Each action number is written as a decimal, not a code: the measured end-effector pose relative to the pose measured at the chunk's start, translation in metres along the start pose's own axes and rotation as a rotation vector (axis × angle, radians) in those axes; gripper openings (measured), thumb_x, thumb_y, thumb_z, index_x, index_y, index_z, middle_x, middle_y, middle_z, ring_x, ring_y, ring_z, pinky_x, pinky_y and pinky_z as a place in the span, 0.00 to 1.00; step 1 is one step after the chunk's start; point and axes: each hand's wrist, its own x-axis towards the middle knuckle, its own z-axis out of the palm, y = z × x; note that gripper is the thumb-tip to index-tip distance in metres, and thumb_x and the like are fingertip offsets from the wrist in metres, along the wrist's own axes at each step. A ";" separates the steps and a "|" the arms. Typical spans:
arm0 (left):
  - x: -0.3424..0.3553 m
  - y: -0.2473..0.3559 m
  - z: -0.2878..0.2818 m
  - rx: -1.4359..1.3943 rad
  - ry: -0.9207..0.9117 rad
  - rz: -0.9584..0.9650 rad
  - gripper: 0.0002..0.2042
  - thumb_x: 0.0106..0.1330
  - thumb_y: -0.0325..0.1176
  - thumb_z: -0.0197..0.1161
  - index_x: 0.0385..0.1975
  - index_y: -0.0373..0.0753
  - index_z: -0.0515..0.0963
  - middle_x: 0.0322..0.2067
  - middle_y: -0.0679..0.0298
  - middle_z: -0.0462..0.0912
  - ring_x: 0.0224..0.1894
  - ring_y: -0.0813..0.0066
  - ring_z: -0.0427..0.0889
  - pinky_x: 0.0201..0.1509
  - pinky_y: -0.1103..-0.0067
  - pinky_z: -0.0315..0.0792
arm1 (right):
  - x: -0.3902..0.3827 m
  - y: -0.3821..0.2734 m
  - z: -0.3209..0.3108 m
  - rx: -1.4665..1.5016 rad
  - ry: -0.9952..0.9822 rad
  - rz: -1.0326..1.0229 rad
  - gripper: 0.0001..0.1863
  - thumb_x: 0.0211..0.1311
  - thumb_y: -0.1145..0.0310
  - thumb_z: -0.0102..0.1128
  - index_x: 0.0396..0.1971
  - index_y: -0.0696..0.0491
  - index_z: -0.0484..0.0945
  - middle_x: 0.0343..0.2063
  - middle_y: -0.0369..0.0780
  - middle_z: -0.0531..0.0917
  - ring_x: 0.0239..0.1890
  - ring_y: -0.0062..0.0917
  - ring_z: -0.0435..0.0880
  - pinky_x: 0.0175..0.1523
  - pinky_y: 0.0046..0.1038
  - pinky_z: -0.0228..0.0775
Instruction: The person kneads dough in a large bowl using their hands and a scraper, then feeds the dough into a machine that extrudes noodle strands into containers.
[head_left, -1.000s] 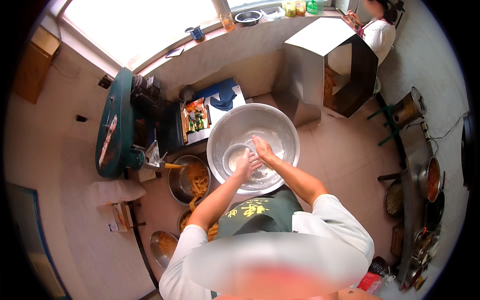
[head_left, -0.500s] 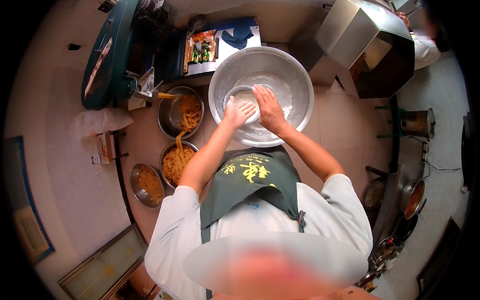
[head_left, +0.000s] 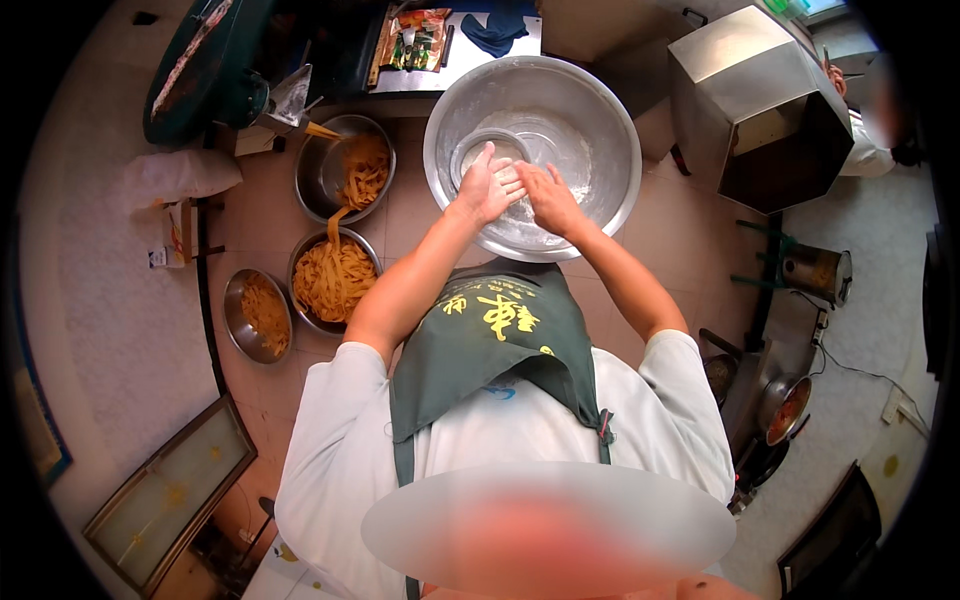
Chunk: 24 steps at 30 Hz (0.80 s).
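A wide steel basin (head_left: 628, 170) dusted inside with white powder is in front of me. Within it sits a smaller round metal bowl (head_left: 462, 150) containing pale powder. My left hand (head_left: 487, 187) is over the near side of that bowl, fingers stretched out and whitened with powder. To its right, my right hand (head_left: 550, 200) slants in with straight fingers, their tips meeting or overlapping the left fingertips. Neither hand shows anything held. Whether the left hand touches the bowl's rim, I cannot tell.
Left of me on the floor, steel bowls hold orange-yellow flat strips (head_left: 335, 280); one strip bridges two bowls. A green machine (head_left: 200, 80) stands above them. Beyond the basin is a table (head_left: 520, 45) with a packet and blue cloth. A large metal hood-like box (head_left: 760, 100) and another person are far right.
My right hand has tipped from nearly upright to slanting, its fingertips coming against my left fingers. The whole view has shifted, so the basin appears higher.
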 end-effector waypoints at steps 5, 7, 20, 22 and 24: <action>-0.036 0.039 -0.044 0.146 -0.129 0.007 0.21 0.74 0.36 0.48 0.62 0.30 0.62 0.59 0.47 0.70 0.58 0.57 0.75 0.61 0.68 0.74 | -0.039 0.081 0.039 0.225 0.022 0.391 0.16 0.54 0.75 0.51 0.39 0.54 0.84 0.43 0.50 0.82 0.48 0.43 0.81 0.53 0.41 0.73; -0.051 0.049 -0.072 0.157 -0.119 0.044 0.20 0.74 0.35 0.49 0.60 0.30 0.65 0.56 0.50 0.73 0.56 0.61 0.76 0.59 0.69 0.74 | -0.047 0.083 0.030 0.213 -0.160 0.412 0.15 0.53 0.75 0.51 0.37 0.51 0.86 0.42 0.50 0.82 0.48 0.44 0.81 0.52 0.40 0.74; -0.184 0.022 -0.315 0.289 0.786 0.130 0.20 0.73 0.35 0.49 0.58 0.30 0.68 0.52 0.54 0.77 0.51 0.64 0.79 0.54 0.72 0.77 | -0.044 0.068 0.096 0.274 -0.291 0.347 0.11 0.54 0.71 0.55 0.34 0.49 0.85 0.35 0.48 0.85 0.41 0.44 0.84 0.47 0.41 0.75; -0.215 0.001 -0.348 0.353 0.988 0.011 0.20 0.72 0.34 0.49 0.58 0.29 0.68 0.54 0.53 0.77 0.51 0.62 0.80 0.52 0.72 0.78 | -0.039 0.068 0.104 0.233 -0.318 0.325 0.10 0.55 0.71 0.55 0.34 0.50 0.85 0.38 0.49 0.84 0.41 0.45 0.84 0.46 0.41 0.76; -0.245 -0.021 -0.371 0.381 1.105 -0.069 0.19 0.71 0.35 0.49 0.56 0.30 0.70 0.53 0.52 0.78 0.49 0.62 0.82 0.49 0.72 0.79 | -0.029 0.062 0.107 0.186 -0.393 0.342 0.10 0.55 0.71 0.56 0.34 0.52 0.85 0.42 0.51 0.83 0.40 0.46 0.84 0.46 0.42 0.76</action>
